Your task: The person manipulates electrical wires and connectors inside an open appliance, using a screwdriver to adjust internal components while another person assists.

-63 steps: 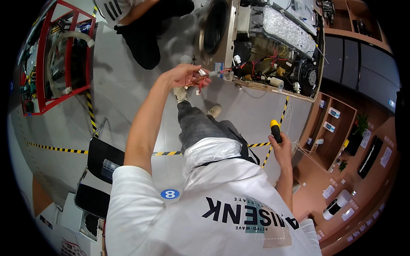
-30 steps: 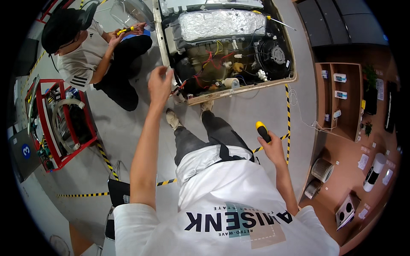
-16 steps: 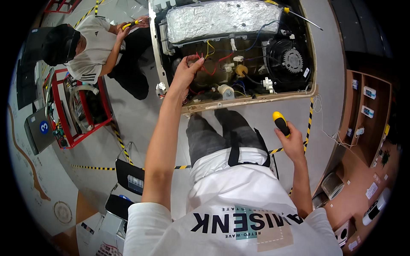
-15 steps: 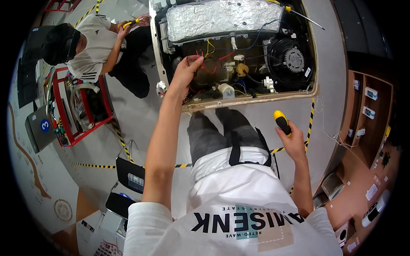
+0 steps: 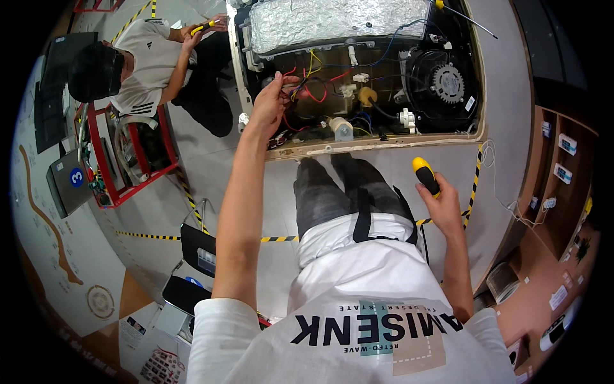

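An opened appliance housing lies in front of me, its inside full of loose wiring. My left hand reaches into its left part, fingers closed around thin coloured wires, red, yellow and dark. Part of the grip is hidden by the hand itself. My right hand is out over the floor, apart from the housing, wrapped round the yellow and black handle of a screwdriver; its shaft does not show. Inside the housing are a silver foil-covered box, a black round fan unit and a white cylindrical part.
A second screwdriver lies across the housing's far right edge. At the left a co-worker crouches, holding a yellow-handled tool, beside a red metal frame. A black chair stands lower left; a wooden shelf unit is at right.
My left hand has closed in on the wires, its fingers now bunched around them. The right hand still holds the screwdriver. The whole view has shifted slightly.
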Motion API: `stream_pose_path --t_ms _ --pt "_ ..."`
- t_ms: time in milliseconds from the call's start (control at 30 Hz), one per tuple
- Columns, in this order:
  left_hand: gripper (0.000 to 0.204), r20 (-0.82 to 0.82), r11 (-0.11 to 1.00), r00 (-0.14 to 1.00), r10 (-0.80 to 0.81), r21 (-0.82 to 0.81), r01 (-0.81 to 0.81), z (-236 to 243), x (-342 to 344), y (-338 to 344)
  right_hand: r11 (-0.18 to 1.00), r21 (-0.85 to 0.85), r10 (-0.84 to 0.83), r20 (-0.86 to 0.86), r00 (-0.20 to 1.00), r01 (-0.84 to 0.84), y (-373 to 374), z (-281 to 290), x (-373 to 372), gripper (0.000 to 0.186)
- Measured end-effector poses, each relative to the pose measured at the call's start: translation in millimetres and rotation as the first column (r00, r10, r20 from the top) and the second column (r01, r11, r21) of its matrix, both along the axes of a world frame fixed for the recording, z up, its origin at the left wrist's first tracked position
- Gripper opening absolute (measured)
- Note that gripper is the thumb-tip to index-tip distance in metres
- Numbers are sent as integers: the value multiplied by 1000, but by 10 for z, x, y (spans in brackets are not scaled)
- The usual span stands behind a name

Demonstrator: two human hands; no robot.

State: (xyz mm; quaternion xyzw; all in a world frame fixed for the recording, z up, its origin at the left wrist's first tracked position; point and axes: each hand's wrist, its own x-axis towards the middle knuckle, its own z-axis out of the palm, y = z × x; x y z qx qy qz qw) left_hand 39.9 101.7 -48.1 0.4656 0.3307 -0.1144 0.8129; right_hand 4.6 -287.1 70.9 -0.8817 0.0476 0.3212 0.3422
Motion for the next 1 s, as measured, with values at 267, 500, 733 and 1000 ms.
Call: stream_pose_path --t_ms 267,500,733,1000 --pt "30 76 999 997 -26 38 24 -203 -35 75 1000 -24 18 -16 1000 -18 69 32 17 28" --pt "30 67 1000 998 5 -31 -3 -85 -36 82 999 -35 -12 39 999 13 123 58 91 26" --pt "34 1 996 999 -45 75 45 -150 -138 188 997 -82 26 246 969 -6 339 -62 442 27" --pt "38 -22 758 893 -450 519 394 -64 -308 377 964 -252 168 316 934 -88 657 -247 684 36"
